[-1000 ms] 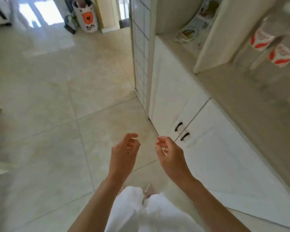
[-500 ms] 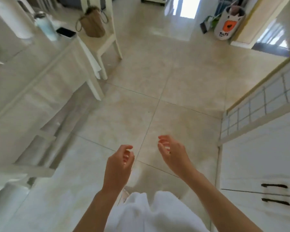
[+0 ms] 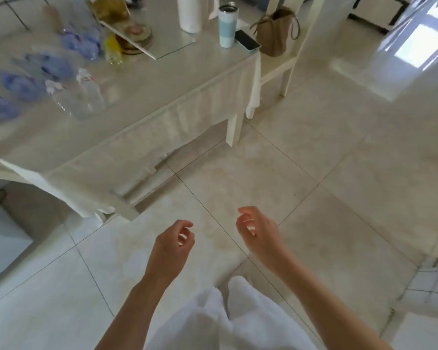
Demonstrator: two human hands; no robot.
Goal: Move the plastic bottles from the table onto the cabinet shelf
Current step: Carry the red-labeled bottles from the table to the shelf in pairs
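Note:
Several clear plastic bottles stand on the table (image 3: 142,102) at the upper left. Two with white caps (image 3: 79,97) are nearest, blurred ones with blue labels (image 3: 23,82) are further left, and one with a yellow label (image 3: 113,50) is behind. My left hand (image 3: 171,248) and my right hand (image 3: 259,233) hang over the tiled floor in front of me, well short of the table. Both hold nothing, with fingers loosely curled and apart. The cabinet shelf is out of view.
On the table's far end stand a paper towel roll (image 3: 189,12), a pale blue tumbler (image 3: 226,25) and a phone (image 3: 247,44). A brown bag (image 3: 276,31) sits on a white chair beyond. A table leg (image 3: 234,127) and a bench edge (image 3: 127,205) stick out nearby.
The view has swung left from the cabinet across the floor to the table with the bottles. Both hands stayed empty in front of me.

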